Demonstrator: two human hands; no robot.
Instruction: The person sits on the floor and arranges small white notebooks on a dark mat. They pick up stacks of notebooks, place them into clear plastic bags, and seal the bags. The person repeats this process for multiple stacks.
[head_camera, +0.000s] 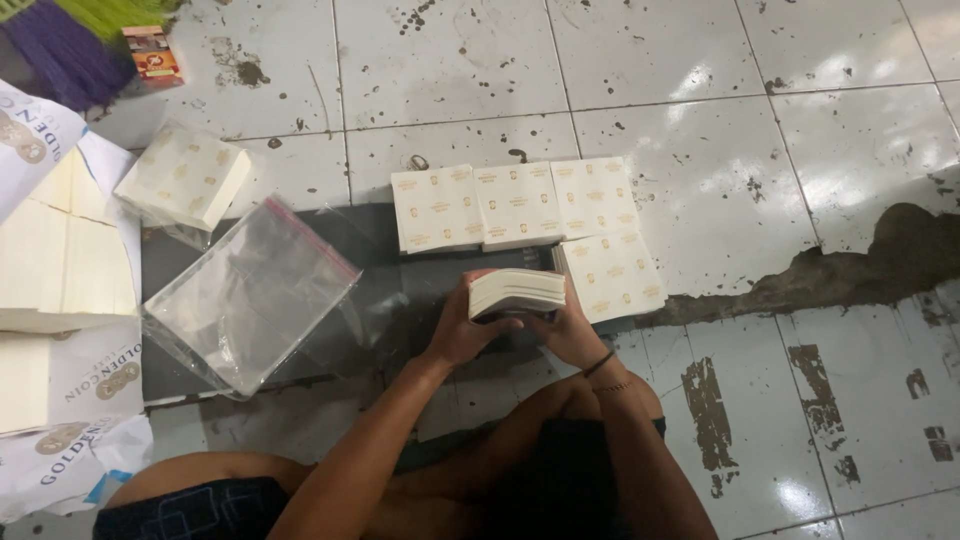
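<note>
Thick stack of thin cream paper sheets (517, 293), held low over the dark mat (400, 290), squeezed between left hand (462, 332) and right hand (568, 330), fingers clenched around both ends, probably for squaring the soft edges. Beyond, four flat printed packs (520, 205) laid side by side; farther left, glossy clear plastic bags (245, 295).

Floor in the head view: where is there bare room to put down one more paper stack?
Bare tiles lie beyond and right of the four paper stacks. Crowded: the left, with plastic bags and paper piles. Both hands hold a stack.
</note>
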